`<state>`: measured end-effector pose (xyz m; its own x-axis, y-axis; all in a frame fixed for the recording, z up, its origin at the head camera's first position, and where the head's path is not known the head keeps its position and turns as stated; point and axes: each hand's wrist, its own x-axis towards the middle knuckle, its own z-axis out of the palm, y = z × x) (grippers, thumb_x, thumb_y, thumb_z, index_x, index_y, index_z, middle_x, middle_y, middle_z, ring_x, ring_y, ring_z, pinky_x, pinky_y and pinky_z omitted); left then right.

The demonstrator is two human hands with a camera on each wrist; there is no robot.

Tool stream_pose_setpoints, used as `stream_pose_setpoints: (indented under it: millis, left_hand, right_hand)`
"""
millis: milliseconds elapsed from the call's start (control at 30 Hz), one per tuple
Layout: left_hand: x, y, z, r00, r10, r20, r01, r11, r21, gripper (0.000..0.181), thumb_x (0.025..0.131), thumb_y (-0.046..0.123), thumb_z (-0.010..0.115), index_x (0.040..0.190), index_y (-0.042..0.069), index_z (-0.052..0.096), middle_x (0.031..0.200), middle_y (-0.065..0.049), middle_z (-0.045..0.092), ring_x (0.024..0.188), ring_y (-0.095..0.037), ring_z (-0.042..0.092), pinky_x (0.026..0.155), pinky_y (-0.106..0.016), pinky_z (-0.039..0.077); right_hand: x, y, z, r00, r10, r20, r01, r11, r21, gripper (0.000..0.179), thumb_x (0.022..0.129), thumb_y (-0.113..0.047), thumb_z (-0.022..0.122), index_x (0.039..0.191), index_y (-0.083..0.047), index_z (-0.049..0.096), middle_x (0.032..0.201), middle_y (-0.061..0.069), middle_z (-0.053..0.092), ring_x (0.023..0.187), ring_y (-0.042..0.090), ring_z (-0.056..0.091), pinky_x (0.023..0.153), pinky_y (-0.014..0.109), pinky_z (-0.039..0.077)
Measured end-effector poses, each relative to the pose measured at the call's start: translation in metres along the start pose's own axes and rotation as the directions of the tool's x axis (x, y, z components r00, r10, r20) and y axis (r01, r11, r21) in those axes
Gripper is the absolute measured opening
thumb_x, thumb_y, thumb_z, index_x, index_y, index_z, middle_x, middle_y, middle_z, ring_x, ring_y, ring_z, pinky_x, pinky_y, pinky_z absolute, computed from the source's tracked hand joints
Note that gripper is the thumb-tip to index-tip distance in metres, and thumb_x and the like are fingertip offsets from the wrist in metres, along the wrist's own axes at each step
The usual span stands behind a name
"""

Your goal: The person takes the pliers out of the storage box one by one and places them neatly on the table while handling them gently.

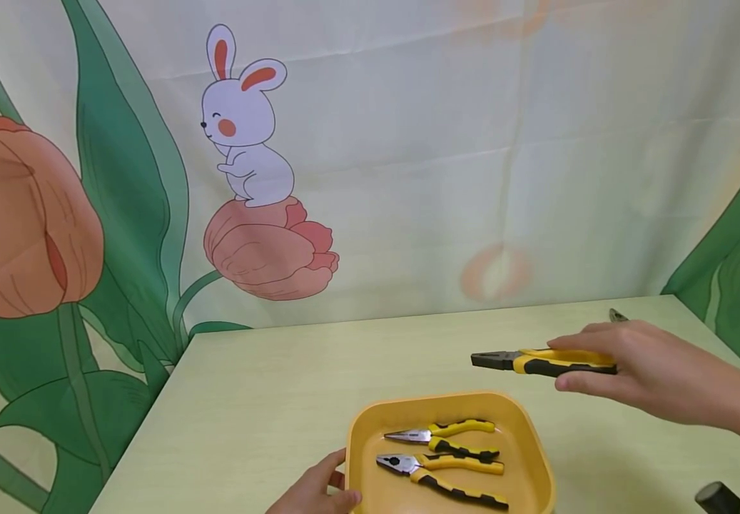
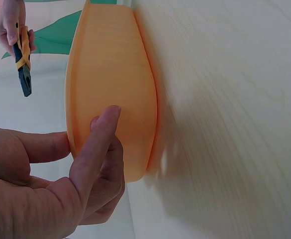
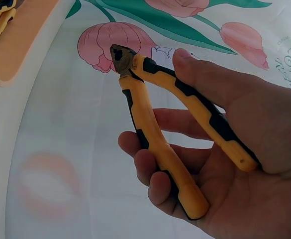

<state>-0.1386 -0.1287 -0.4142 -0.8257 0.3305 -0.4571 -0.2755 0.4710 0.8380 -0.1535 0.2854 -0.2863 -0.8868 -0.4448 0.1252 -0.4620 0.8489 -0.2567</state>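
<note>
In the head view my right hand (image 1: 649,371) holds combination pliers (image 1: 536,361) with yellow-and-black handles above the table, jaws pointing left. The right wrist view shows the handles (image 3: 155,124) spread apart, the thumb on one and the fingers curled round the other. My left hand (image 1: 321,489) grips the left side of a yellow tray (image 1: 360,435) at its rim; the left wrist view shows its fingers against the outer wall (image 2: 110,59). Inside the tray lie needle-nose pliers (image 1: 449,429) and, nearer me, another pair of combination pliers (image 1: 437,464), both yellow and black.
The tray stands on a pale wood-grain table (image 1: 247,407). A small grey metal tip (image 1: 616,315) shows behind my right hand, the rest hidden. A dark cylinder (image 1: 719,497) is at the lower right. A printed curtain (image 1: 395,178) hangs along the table's far edge.
</note>
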Motion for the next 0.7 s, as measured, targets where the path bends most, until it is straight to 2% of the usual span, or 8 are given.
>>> stream_pose_setpoints:
  millis: [300,533,700]
  left_hand:
    - [0.0,0.0,0.0,1.0,-0.012,0.008,0.012,1.0,-0.024,0.064,0.096,0.007,0.061,0.147,-0.01,0.028,0.103,-0.014,0.055,0.079,-0.014,0.064,0.074,-0.032,0.058]
    - [0.0,0.0,0.001,1.0,-0.002,0.011,0.002,0.999,-0.038,0.064,0.096,0.007,0.06,0.147,-0.011,0.026,0.103,-0.015,0.054,0.08,-0.015,0.065,0.075,-0.034,0.059]
    - [0.0,0.002,0.003,1.0,-0.029,0.002,0.029,0.999,-0.039,0.063,0.097,0.006,0.06,0.148,-0.01,0.026,0.103,-0.014,0.054,0.079,-0.015,0.066,0.074,-0.033,0.059]
  right_hand:
    - [0.001,0.015,0.0,0.998,0.058,-0.014,-0.058,0.998,0.001,0.054,0.088,-0.061,0.06,0.126,-0.023,0.067,0.112,-0.01,0.069,0.086,-0.001,0.058,0.068,0.022,0.05]
    - [0.002,0.027,0.0,0.996,0.087,-0.034,-0.087,0.996,-0.006,0.052,0.089,-0.056,0.063,0.124,-0.019,0.068,0.114,-0.005,0.07,0.09,0.006,0.061,0.069,0.025,0.052]
    - [0.004,0.034,0.002,0.993,0.114,-0.027,-0.114,0.993,0.0,0.053,0.089,-0.053,0.065,0.125,-0.014,0.068,0.113,0.001,0.071,0.085,0.009,0.058,0.064,0.024,0.048]
